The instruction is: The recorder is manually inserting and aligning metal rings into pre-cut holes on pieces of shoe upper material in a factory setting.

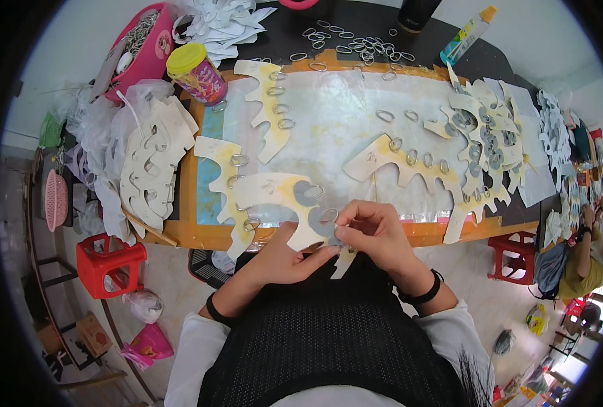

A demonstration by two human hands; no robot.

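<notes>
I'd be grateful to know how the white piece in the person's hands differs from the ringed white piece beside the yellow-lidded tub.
The held piece is between the left hand and right hand; the other piece lies on the work surface. The held piece shows round grey patches; the other piece shows none. Both are white with yellowish areas, have scalloped edges and carry metal rings.
</notes>
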